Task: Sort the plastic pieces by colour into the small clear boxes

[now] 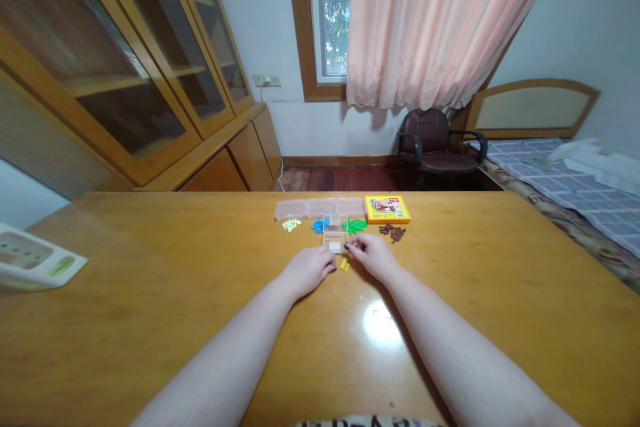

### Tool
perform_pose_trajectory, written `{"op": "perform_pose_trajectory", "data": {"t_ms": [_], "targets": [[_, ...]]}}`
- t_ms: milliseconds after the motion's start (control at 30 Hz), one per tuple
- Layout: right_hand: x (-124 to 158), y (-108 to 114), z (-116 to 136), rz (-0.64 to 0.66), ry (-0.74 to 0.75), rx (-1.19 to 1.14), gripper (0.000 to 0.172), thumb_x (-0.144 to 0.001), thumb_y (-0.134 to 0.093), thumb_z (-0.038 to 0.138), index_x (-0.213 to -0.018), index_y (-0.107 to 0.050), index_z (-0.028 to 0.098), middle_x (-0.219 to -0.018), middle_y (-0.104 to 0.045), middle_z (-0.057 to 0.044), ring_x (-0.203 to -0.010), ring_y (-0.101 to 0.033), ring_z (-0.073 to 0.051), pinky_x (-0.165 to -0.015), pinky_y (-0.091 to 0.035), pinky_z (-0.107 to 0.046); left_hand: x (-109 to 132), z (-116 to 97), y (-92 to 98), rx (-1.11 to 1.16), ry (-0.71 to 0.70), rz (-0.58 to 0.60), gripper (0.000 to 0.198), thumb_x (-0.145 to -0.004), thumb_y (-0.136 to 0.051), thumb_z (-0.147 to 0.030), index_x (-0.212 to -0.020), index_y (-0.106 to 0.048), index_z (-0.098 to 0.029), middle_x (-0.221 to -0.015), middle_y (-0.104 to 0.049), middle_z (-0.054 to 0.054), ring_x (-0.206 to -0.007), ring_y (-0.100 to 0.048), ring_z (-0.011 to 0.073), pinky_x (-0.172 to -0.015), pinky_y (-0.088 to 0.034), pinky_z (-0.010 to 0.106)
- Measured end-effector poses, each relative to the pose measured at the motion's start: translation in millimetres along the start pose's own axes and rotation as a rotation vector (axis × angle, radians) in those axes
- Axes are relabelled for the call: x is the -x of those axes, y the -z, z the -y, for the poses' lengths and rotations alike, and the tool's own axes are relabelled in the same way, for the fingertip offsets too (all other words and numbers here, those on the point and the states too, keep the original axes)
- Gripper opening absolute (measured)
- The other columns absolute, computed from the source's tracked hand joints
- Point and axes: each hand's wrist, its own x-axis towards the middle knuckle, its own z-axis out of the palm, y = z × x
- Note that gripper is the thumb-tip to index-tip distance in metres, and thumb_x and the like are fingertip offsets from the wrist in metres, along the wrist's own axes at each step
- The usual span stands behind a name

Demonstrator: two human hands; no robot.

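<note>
A small clear plastic box (335, 244) with a white label inside lies at the middle of the table, its lid (335, 223) flipped back. My left hand (309, 271) rests by the box's front left corner, fingers curled together; what they hold, if anything, is hidden. At the box's right edge, my right hand (374, 255) has thumb and finger pinched, and anything between them is too small to make out. Several small yellow pieces (345, 265) lie on the table between both hands. Behind are piles of blue pieces (318, 226) and green pieces (357, 225).
A row of clear trays (321, 208) stands along the back, beside a yellow printed box (387, 209). Pale cream pieces (291, 225) lie at the left, brown pieces (393, 233) at the right. A white power strip or case (39, 259) sits at the table's far left.
</note>
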Motion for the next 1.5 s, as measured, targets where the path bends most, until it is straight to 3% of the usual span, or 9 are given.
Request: {"op": "perform_pose_trajectory", "data": {"t_ms": [200,367,467,600,700,833,1000,1267,1500], "targets": [[-0.7,0.3,1.7,0.026,-0.028,-0.009,0.021,-0.081,-0.051,0.032,-0.083,-0.067,0.018,-0.06,-0.057,0.001,-0.055,-0.046,-0.012,-0.055,-0.033,-0.022,-0.7,2.9,-1.7,0.031,-0.04,-0.076,0.011,-0.087,-0.05,-0.026,-0.087,-0.06,-0.021,-0.09,-0.061,0.003,-0.079,-0.057,0.0161,-0.071,-0.044,0.026],[1.2,3.6,3.2,0.023,-0.021,-0.012,0.023,-0.082,-0.049,0.033,-0.075,-0.064,0.017,-0.058,-0.055,0.002,-0.054,-0.046,-0.011,-0.052,-0.032,-0.021,-8.3,9.7,-3.2,0.079,0.102,-0.276,0.014,-0.088,-0.046,-0.024,-0.09,-0.059,-0.019,-0.092,-0.06,0.004,-0.084,-0.057,0.0166,-0.078,-0.045,0.028],[3.0,6.4,4.0,0.078,0.007,0.047,0.025,-0.082,-0.049,0.031,-0.066,-0.061,0.016,-0.055,-0.053,0.002,-0.053,-0.045,-0.01,-0.051,-0.03,-0.021,-9.8,13.3,-3.0,0.116,0.152,-0.331,0.018,-0.088,-0.046,-0.022,-0.1,-0.059,-0.019,-0.1,-0.06,0.006,-0.09,-0.057,0.0172,-0.083,-0.046,0.03],[4.0,10.3,4.8,0.123,0.028,0.112,0.022,-0.08,-0.052,0.029,-0.066,-0.062,0.015,-0.055,-0.055,0.002,-0.053,-0.046,-0.01,-0.051,-0.031,-0.02,-5.3,11.3,-1.1,0.122,0.109,-0.279,0.021,-0.089,-0.046,-0.025,-0.104,-0.06,-0.021,-0.101,-0.061,0.005,-0.093,-0.057,0.0171,-0.084,-0.046,0.03],[4.3,12.8,5.4,0.182,0.076,0.109,0.019,-0.08,-0.052,0.026,-0.074,-0.067,0.016,-0.06,-0.059,0.001,-0.055,-0.048,-0.011,-0.054,-0.033,-0.02,-1.2,4.1,0.1,0.094,-0.023,-0.164,0.021,-0.089,-0.045,-0.027,-0.098,-0.063,-0.023,-0.096,-0.062,0.004,-0.089,-0.058,0.0162,-0.081,-0.046,0.028],[5.1,15.9,7.7,0.267,0.127,0.142,0.02,-0.08,-0.051,0.023,-0.079,-0.07,0.018,-0.063,-0.062,0.0,-0.057,-0.049,-0.011,-0.056,-0.033,-0.021,1.4,-5.1,1.1,0.033,-0.152,-0.029,0.025,-0.088,-0.047,-0.031,-0.107,-0.064,-0.028,-0.095,-0.062,0.003,-0.086,-0.058,0.0161,-0.077,-0.045,0.027],[5.6,17.6,10.7,0.261,0.139,0.232,0.03,-0.084,-0.047,0.029,-0.063,-0.065,0.017,-0.057,-0.058,0.0,-0.055,-0.046,-0.011,-0.054,-0.029,-0.021,2.2,-4.4,2.3,0.007,-0.14,-0.008,0.025,-0.089,-0.046,-0.033,-0.099,-0.067,-0.027,-0.089,-0.062,0.003,-0.082,-0.058,0.016,-0.075,-0.045,0.026],[6.9,17.8,14.5,0.255,0.135,0.289,0.013,-0.077,-0.057,0.026,-0.077,-0.069,0.021,-0.068,-0.066,-0.001,-0.06,-0.055,-0.012,-0.056,-0.033,-0.021,1.7,-3.6,5.2,-0.004,0.06,-0.059,0.014,-0.082,-0.056,-0.033,-0.087,-0.062,-0.022,-0.092,-0.062,0.004,-0.082,-0.058,0.0169,-0.072,-0.045,0.026],[8.4,17.6,18.5,0.27,0.233,0.408,0.014,-0.078,-0.057,0.024,-0.078,-0.071,0.022,-0.073,-0.07,-0.004,-0.065,-0.059,-0.015,-0.06,-0.036,-0.023,2.7,-5.1,3.6,0.001,0.036,-0.045,0.019,-0.084,-0.051,-0.031,-0.098,-0.062,-0.024,-0.097,-0.062,0.004,-0.086,-0.059,0.0173,-0.076,-0.046,0.027]]}}
